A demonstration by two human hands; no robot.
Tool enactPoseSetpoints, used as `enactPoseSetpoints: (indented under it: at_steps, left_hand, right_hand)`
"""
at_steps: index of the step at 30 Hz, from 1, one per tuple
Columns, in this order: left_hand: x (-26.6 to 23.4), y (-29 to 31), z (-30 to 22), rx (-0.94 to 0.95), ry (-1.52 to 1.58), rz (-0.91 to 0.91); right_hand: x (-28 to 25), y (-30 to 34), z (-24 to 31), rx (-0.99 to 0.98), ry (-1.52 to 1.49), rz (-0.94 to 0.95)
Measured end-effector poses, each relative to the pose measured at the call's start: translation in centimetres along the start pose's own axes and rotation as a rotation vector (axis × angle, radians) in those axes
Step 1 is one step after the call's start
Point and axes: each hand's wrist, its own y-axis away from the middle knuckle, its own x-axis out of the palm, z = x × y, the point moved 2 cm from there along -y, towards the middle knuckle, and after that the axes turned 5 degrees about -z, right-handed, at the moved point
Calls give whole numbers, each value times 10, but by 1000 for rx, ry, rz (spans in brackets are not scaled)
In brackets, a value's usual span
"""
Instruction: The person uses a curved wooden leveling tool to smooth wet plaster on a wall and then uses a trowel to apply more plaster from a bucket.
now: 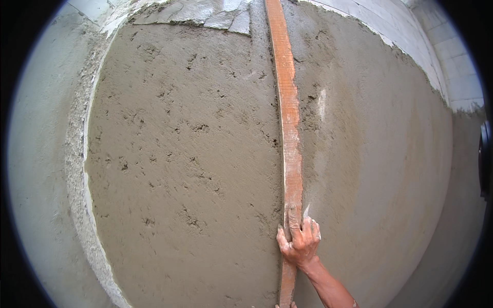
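Observation:
A long reddish-brown wooden straightedge runs upright against a wall of wet grey plaster, from the top of the head view to its lower edge. My right hand is closed around its lower part, thumb on the left side, fingers over the face and right side. Pale plaster coats the fingers. Just above them shows a thin white pointed shape; I cannot tell what it is. Of my left hand only fingertips appear at the bottom edge, on both sides of the board; the rest is out of view.
Left of the straightedge the plaster is pitted; to the right it looks smoother. Bare pale blockwork shows at the upper right. A flaky whitish patch is at the top. A rough pale strip borders the plaster on the left.

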Motion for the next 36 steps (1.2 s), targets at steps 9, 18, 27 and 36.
enactPoseSetpoints:
  at_steps: [9,18,27,36]
  left_hand:
    - [76,7,-44,-430,191,327]
    - [275,31,-105,-17,62,102]
    - [411,76,-94,167,29,147]
    - [221,52,-102,193,58,20]
  right_hand:
    - [53,-121,37,-42,-16,-41]
    - [134,-305,78,-35,72,-125]
    - [167,-409,107,16,69,-82]
    - [123,-233,110,22,38,-31]
